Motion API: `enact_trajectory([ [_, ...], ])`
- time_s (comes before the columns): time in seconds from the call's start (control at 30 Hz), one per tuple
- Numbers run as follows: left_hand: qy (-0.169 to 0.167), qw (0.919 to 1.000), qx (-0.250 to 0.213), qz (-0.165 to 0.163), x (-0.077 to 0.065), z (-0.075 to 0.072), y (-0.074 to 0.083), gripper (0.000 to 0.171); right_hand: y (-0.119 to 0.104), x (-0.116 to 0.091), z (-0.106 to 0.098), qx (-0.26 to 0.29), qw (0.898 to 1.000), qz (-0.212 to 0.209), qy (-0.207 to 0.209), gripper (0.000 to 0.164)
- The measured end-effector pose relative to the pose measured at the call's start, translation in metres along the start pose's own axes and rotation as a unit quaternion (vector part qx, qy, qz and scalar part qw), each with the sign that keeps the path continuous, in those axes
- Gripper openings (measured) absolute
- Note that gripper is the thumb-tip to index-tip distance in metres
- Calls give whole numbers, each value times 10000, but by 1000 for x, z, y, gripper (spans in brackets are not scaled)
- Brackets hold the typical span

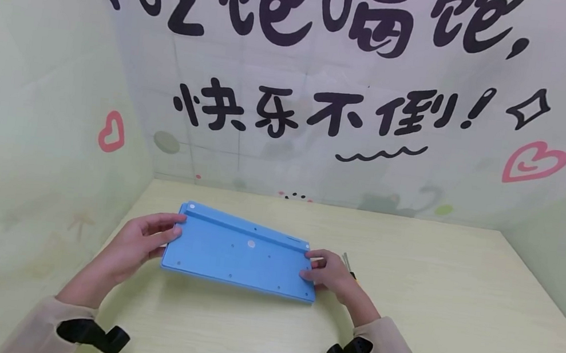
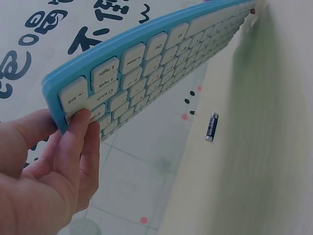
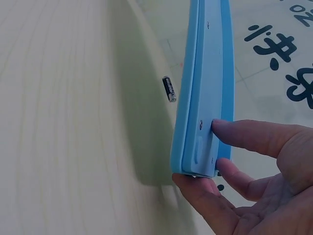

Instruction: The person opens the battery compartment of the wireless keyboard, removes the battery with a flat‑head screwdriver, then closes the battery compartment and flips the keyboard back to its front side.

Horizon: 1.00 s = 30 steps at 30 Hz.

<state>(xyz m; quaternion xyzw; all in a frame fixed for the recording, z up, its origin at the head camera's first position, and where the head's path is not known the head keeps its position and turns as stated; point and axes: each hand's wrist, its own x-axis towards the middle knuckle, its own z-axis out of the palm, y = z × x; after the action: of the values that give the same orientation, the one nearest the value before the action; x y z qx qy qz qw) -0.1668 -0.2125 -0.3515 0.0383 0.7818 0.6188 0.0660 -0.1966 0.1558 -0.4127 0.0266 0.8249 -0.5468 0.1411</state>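
A blue keyboard (image 1: 240, 258) is held up above the table, tilted, its underside with screws toward the head camera. My left hand (image 1: 136, 244) grips its left end, thumb on the underside and fingers on the key side. In the left wrist view the white keys (image 2: 134, 73) show, with the left hand (image 2: 54, 166) pinching the corner. My right hand (image 1: 330, 273) holds the other end. In the right wrist view, fingers of the right hand (image 3: 259, 171) press the underside and edge of the keyboard (image 3: 205, 88).
A small dark battery (image 2: 212, 127) lies on the table beyond the keyboard; the head view does not show it. Behind my right hand a thin metal-shafted tool (image 1: 348, 264) is partly hidden. Printed fabric walls (image 1: 283, 171) surround the pale wooden table (image 1: 455, 309).
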Motion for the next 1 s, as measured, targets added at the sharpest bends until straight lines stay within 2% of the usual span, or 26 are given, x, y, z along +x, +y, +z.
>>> enact_trajectory([
  [0.2,-52,9999,-107,87,-4,2,12,53,-2,1,-1,117,9999,81,41,44],
  [0.43,-444,9976,-451,265,-4,3,22,45,-3,1,0,215,9997,68,13,44],
  [0.6,-569,9959,-604,348,-6,6,30,41,-5,1,2,283,9996,43,-1,46],
  [1.0,-984,9901,-639,767,-11,12,59,35,-9,7,9,544,9984,-66,-119,43],
])
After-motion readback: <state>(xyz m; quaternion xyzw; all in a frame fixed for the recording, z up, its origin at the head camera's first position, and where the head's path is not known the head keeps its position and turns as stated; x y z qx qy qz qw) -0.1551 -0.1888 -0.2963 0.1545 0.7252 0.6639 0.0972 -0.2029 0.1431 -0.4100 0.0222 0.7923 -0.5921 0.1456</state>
